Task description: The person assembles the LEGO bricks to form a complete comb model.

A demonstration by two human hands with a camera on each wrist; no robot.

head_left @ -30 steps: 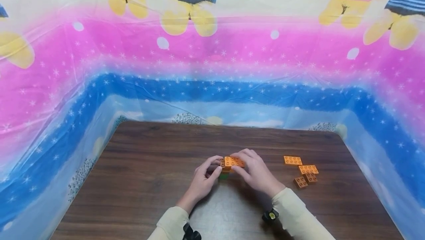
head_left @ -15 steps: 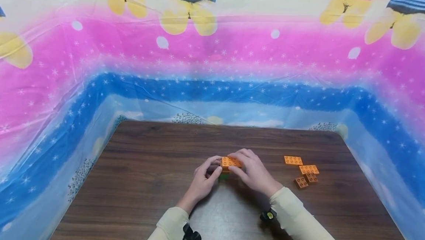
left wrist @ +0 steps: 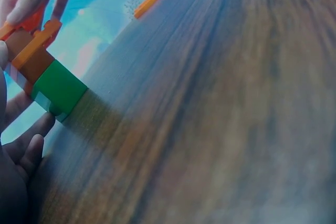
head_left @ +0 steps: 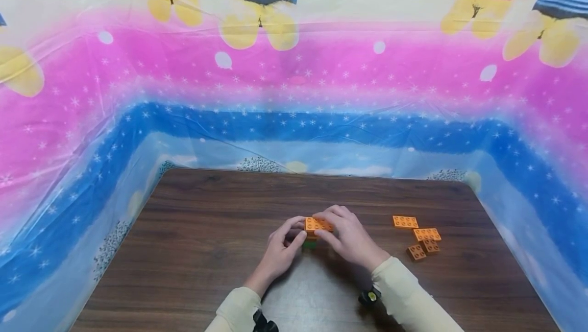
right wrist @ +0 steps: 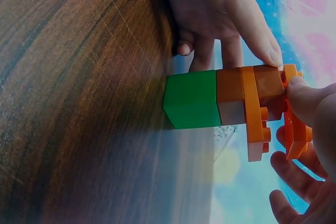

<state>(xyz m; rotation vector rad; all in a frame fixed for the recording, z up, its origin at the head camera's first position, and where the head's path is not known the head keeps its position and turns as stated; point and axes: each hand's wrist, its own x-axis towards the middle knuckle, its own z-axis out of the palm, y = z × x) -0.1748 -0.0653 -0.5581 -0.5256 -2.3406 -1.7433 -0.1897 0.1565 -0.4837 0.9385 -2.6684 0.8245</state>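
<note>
Orange and brown pieces lie loose on the right of the wood-grained table (head_left: 206, 230): two loose plates (head_left: 405, 221) and two loose bricks (head_left: 416, 253). Between them and the stack (right wrist: 231, 95), near the table's middle, stands the right hand (head_left: 351, 237), its fingers hiding part of the top plate (head_left: 311, 226). Counted upward, the stack has one green block (right wrist: 191, 100), then two brown bricks alternating with two orange plates. The left hand (head_left: 281, 250) grips the stack's side; the right pinches the top plate.
</note>
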